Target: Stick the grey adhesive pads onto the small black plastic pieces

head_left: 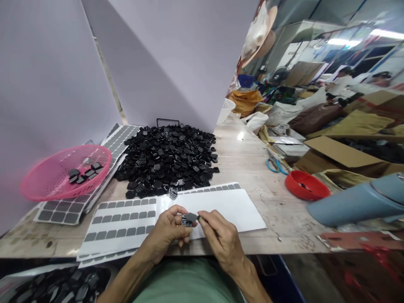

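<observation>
My left hand (172, 227) pinches a small black plastic piece with white stripes (187, 221) just above the table's front edge. A grey rounded-square sticker (191, 216) is at the piece's upper side; I cannot tell whether it is stuck down. My right hand (221, 237) is closed around a thin dark tool, mostly hidden by the fingers, its tip (198, 217) touching or close beside the sticker. Below and around the hands lie white sticker sheets (126, 217) with rows of grey stickers. Another striped piece (173, 193) rests near the sheets' upper edge.
A large heap of black pieces (170, 155) lies behind the sheets. At left, a pink basket (38, 185) holds several pieces. Blue-handled scissors (276, 165), a red dish (303, 195) and a grey-blue cylinder (353, 204) are at right. A bag of black pieces (59, 286) sits below left.
</observation>
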`<action>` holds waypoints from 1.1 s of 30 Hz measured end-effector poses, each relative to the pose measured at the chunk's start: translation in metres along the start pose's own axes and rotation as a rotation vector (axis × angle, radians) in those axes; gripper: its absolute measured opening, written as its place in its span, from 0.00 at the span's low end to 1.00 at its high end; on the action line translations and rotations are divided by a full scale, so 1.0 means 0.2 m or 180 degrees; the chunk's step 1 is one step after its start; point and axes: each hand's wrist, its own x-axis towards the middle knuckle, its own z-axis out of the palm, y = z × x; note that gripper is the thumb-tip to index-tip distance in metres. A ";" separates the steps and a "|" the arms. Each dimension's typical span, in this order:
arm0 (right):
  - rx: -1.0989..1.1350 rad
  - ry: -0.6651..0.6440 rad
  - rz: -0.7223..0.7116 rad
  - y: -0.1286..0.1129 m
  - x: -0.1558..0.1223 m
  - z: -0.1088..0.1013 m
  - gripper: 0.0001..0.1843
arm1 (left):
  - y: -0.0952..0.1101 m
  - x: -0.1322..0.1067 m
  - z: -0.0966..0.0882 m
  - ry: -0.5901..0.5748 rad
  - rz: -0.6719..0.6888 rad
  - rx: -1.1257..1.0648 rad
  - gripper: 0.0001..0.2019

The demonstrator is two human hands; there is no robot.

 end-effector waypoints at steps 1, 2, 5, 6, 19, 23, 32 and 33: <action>-0.0019 -0.0036 0.0002 0.00 0.01 0.00 0.13 | 0.00 0.00 0.00 0.0014 -0.0011 0.0011 0.21; -0.0053 -0.0094 0.0000 0.00 0.01 0.00 0.13 | 0.01 0.00 -0.01 0.0021 -0.0020 0.0031 0.21; -0.0198 -0.0258 -0.0016 0.00 0.02 0.00 0.12 | 0.01 -0.01 -0.01 0.0020 -0.0033 0.0097 0.20; -0.0256 -0.0296 -0.0028 0.00 0.03 0.00 0.13 | 0.01 -0.01 -0.01 0.0022 -0.0033 0.0116 0.19; -0.0500 -0.0610 0.0028 0.00 0.02 -0.03 0.14 | 0.01 0.02 0.00 -0.0041 -0.0150 0.0175 0.19; -0.0542 -0.0541 0.0056 0.00 0.00 -0.02 0.13 | 0.00 0.02 0.02 -0.0058 -0.0152 0.0166 0.18; -0.0764 -0.0607 0.0023 -0.02 -0.02 0.00 0.13 | -0.02 0.00 0.03 0.0000 -0.0058 0.0124 0.18; -0.0776 -0.0617 0.0041 -0.02 -0.02 0.00 0.13 | -0.02 0.00 0.03 0.0004 -0.0050 0.0124 0.18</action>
